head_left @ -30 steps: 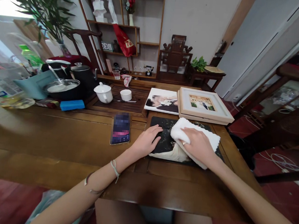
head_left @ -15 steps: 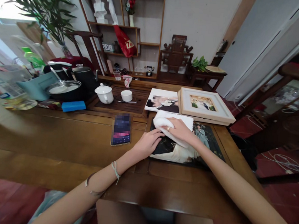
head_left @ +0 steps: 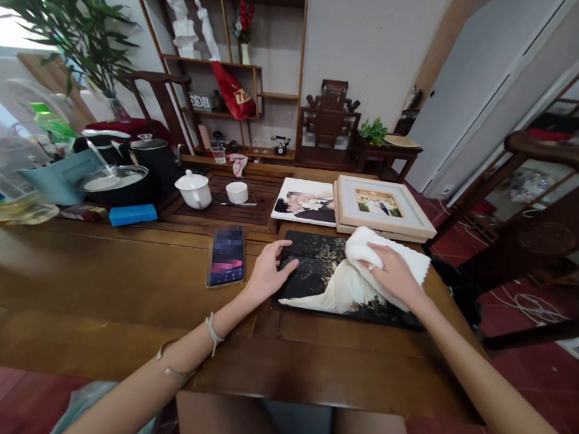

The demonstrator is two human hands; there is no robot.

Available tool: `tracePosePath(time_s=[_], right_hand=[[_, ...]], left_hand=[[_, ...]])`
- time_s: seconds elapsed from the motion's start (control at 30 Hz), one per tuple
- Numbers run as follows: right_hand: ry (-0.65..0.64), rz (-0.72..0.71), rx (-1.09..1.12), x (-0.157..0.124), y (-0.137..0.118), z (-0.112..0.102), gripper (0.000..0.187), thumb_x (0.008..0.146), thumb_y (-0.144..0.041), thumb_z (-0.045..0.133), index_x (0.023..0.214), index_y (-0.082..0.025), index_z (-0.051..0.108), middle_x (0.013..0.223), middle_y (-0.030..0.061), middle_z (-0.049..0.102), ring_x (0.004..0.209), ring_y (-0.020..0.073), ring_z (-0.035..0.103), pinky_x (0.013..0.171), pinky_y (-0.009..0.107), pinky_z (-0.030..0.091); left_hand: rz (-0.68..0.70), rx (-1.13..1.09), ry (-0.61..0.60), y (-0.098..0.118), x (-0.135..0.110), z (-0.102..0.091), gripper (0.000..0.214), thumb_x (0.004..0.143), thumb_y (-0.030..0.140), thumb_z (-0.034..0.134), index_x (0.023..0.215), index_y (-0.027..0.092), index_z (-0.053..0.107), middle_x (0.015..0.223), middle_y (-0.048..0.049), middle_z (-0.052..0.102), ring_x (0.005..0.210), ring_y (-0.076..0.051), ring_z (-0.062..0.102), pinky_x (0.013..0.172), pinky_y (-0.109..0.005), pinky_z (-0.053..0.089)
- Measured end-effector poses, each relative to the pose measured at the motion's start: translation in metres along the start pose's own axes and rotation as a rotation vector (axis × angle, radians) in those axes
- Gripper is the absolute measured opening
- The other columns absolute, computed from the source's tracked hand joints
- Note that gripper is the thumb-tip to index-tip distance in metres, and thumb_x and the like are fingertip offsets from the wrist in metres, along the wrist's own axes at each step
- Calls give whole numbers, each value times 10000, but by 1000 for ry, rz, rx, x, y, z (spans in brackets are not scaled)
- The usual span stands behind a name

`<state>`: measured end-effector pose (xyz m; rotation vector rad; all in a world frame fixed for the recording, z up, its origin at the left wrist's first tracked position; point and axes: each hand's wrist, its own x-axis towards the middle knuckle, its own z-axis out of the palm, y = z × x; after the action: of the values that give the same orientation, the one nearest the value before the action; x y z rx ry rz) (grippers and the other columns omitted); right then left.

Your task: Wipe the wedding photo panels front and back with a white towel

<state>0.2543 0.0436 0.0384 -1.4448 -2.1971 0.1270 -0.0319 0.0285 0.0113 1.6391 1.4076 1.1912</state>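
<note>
White cloth [head_left: 414, 259], grasped in my right hand [head_left: 391, 273], slid rightward, partly hiding the photo panel [head_left: 338, 289]; my loose left hand [head_left: 269, 269] borders its left edge.

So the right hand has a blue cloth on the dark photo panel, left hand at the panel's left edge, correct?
Not quite: the head view shows a white cloth, not blue. The right hand does have it on the dark photo panel, left hand at the panel's left edge.

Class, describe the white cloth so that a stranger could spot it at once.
On the wooden table, find the dark photo panel. The white cloth lies over its right part, under the right hand. It is fluffy and plain, unlike the framed picture behind.
</note>
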Motion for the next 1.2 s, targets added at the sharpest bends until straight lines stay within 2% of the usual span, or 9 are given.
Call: tracePosePath(time_s=[0.17, 0.3, 0.4, 0.5, 0.63, 0.73, 0.9, 1.03, 1.2], right_hand=[[-108, -182, 48, 14, -75, 32, 461, 772, -229, 571, 1227, -180, 622, 1290, 103, 614, 1264, 264, 492, 1112, 492, 274], [-320, -485, 164, -13, -116, 31, 693, 634, -116, 529, 1326, -145, 531, 1393, 86, 525, 1352, 244, 375, 1166, 504, 113], [-386, -563, 198, -44, -112, 14, 799, 598, -82, 486, 1392, -161, 455, 1430, 58, 486, 1378, 224, 331, 1176, 491, 79], [-368, -496, 179, -62, -80, -5, 790, 641, -71, 485, 1419, -199, 417, 1424, 58, 493, 1366, 225, 359, 1166, 510, 143], [-171, -282, 73, -63, -16, -17, 531, 834, -219, 514, 1364, -214, 488, 1364, 108, 551, 1285, 271, 473, 1101, 558, 283], [-26, -150, -29, -60, 8, -17, 455, 854, -237, 477, 1298, -168, 550, 1298, 153, 598, 1238, 304, 519, 1050, 582, 344], [6, -287, -62, -68, -42, -8, 618, 781, -127, 461, 1398, -153, 423, 1393, 122, 519, 1342, 266, 396, 1109, 553, 271], [-65, -442, -96, -71, -96, -1, 695, 826, -308, 538, 1454, -112, 314, 1468, 140, 418, 1394, 320, 283, 1135, 606, 174], [-32, -442, -216, -73, -108, 10, 674, 822, -90, 450, 1473, -105, 277, 1488, 155, 381, 1405, 351, 242, 1112, 638, 223]], left_hand=[[-276, -350, 85, 3, 6, -4, 304, 871, 244, 555, 1161, 161, 527, 1011, -100, 670, 915, -191, 667, 787, -304, 524], [-364, -488, 152, 11, 9, -6, 253, 883, 197, 539, 1132, 160, 520, 853, -49, 681, 726, -140, 661, 663, -232, 503], [-439, -533, 170, 14, 11, -6, 200, 917, 198, 494, 1113, 165, 518, 839, -46, 679, 616, -113, 644, 601, -215, 484], [-483, -550, 157, 15, 13, -5, 175, 938, 207, 468, 1105, 177, 511, 841, -36, 672, 554, -88, 625, 541, -188, 458], [-492, -575, 138, 17, 13, -5, 160, 928, 187, 476, 1084, 184, 511, 790, -15, 659, 524, -72, 611, 505, -158, 447], [-490, -606, 138, 20, 11, -8, 165, 911, 235, 507, 1069, 190, 523, 803, -18, 657, 506, -72, 607, 492, -165, 467], [-389, -599, 158, 23, 10, -14, 238, 841, 339, 584, 1024, 190, 552, 820, -11, 640, 442, -71, 577, 402, -173, 461], [-346, -613, 181, 21, 9, -15, 288, 779, 396, 625, 955, 175, 574, 787, 0, 622, 430, -62, 568, 375, -158, 449], [-331, -624, 187, 19, 7, -13, 337, 754, 475, 635, 884, 170, 576, 759, 6, 617, 426, -67, 565, 366, -168, 448]])
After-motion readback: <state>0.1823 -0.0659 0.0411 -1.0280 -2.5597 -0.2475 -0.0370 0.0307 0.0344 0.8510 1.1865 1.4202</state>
